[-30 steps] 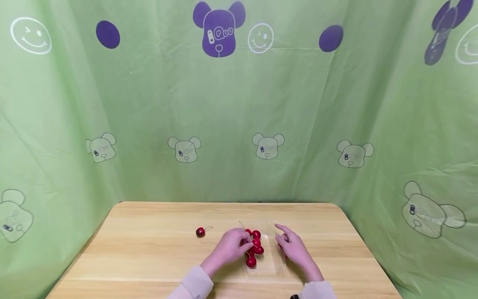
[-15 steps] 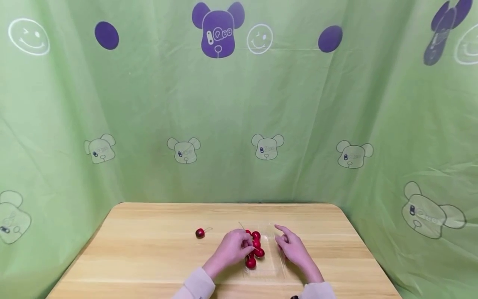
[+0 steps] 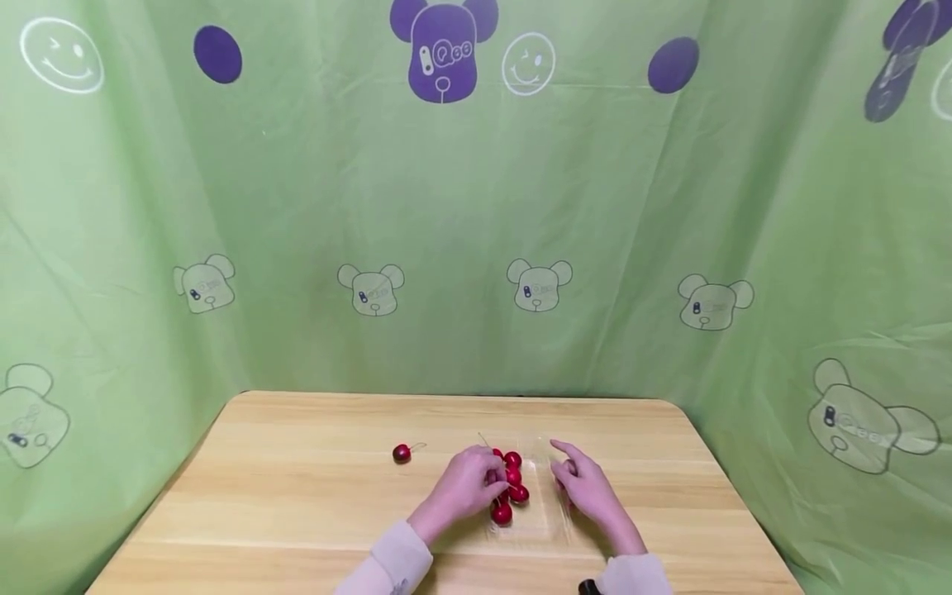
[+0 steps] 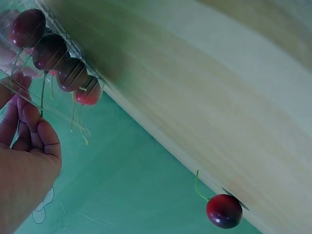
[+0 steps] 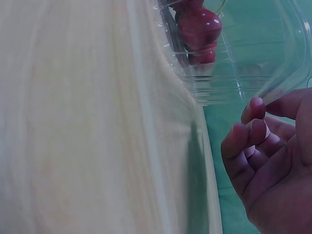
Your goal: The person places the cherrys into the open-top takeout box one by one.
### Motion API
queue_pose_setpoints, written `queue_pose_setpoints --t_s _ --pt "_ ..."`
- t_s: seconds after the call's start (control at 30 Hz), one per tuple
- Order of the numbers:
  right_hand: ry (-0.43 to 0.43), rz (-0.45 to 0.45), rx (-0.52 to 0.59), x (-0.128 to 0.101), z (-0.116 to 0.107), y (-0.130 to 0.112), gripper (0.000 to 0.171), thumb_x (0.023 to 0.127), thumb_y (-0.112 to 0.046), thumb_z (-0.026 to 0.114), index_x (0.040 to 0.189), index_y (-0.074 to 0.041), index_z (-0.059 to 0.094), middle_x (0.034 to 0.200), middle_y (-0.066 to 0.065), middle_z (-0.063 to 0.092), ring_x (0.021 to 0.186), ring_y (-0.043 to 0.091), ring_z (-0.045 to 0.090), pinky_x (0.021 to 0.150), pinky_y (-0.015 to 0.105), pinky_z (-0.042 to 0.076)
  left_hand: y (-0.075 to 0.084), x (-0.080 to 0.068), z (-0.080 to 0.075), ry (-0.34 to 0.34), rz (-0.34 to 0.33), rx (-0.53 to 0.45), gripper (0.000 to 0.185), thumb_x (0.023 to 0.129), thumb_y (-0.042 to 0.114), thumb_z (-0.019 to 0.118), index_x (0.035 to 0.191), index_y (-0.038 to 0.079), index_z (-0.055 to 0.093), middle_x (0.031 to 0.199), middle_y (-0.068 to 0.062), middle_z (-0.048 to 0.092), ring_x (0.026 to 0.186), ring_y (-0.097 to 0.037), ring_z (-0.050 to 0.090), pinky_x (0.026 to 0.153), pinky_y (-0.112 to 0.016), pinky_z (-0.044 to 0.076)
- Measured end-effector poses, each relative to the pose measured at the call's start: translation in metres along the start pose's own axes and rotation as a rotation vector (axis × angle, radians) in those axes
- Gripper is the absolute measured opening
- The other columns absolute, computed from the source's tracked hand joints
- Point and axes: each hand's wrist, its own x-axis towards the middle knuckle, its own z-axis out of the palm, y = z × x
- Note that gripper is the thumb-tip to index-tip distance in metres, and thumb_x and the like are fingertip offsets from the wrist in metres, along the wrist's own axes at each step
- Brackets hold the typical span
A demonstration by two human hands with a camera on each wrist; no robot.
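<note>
Curled fingers of the left hand (image 3: 467,487) are reaching into the clear plastic tray (image 3: 543,529) and are lying among the cherries (image 3: 511,483); whether this grip is really pinching a cherry or only touching the fruit, I cannot tell, because the fingertips are hidden behind the hand in the head view. In the left wrist view the left hand (image 4: 24,161) is showing bent fingers (image 4: 29,122) just beside the tray wall (image 4: 53,105), with a row of cherries (image 4: 53,53) behind the plastic.

At 3 o'clock from the cherries the right hand (image 3: 587,487) is resting at the tray's right side, index finger pointing out toward 11 o'clock, the other fingers loosely bent and holding nothing. In the right wrist view these fingers (image 5: 248,136) are hanging near the tray (image 5: 234,73), apart from its wall.

One single cherry (image 3: 402,453) with its stem is lying alone on the wooden tabletop (image 3: 297,512), at 9 o'clock from the tray and well apart from it. A green curtain (image 3: 476,207) with bear prints is standing around the tabletop.
</note>
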Motion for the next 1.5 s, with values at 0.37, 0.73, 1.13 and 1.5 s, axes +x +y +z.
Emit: queue_pose_setpoints --t_s 0.37,0.73,1.13,1.5 --pt "0.001 -0.005 -0.015 0.003 -0.002 0.000 0.049 0.106 -0.012 0.057 0.154 -0.006 0.046 0.074 0.015 0.062 0.048 0.013 0.048 0.045 0.028 0.047 0.000 0.002 -0.001 -0.005 0.016 0.047 0.004 0.088 0.022 0.082 0.089 0.018 0.079 0.080 0.011 0.063 0.074 0.001 0.049 0.071 -0.013 0.044" --pt "0.001 -0.007 -0.017 0.002 0.000 0.001 0.049 0.106 -0.010 0.057 0.154 -0.005 0.046 0.073 0.013 0.061 0.048 0.013 0.048 0.044 0.027 0.045 -0.001 0.000 -0.004 0.000 0.004 0.016 0.004 0.089 0.019 0.082 0.092 0.019 0.079 0.082 0.012 0.064 0.076 0.001 0.052 0.073 -0.014 0.048" --pt "-0.005 0.002 0.000 0.001 0.002 0.001 0.051 0.106 -0.010 0.056 0.155 -0.005 0.044 0.074 0.015 0.062 0.049 0.013 0.049 0.044 0.028 0.045 -0.025 -0.005 -0.029 0.047 -0.108 -0.132 0.005 0.091 0.017 0.078 0.097 0.016 0.078 0.085 0.011 0.065 0.078 -0.001 0.055 0.073 -0.019 0.050" --pt "0.000 0.001 -0.012 0.001 0.003 0.001 0.050 0.106 -0.010 0.057 0.154 -0.005 0.045 0.073 0.013 0.062 0.049 0.013 0.049 0.045 0.027 0.046 -0.091 -0.011 -0.053 0.138 -0.234 -0.008 0.015 0.085 0.006 0.081 0.099 0.006 0.075 0.090 -0.005 0.072 0.086 -0.020 0.063 0.082 -0.039 0.055"
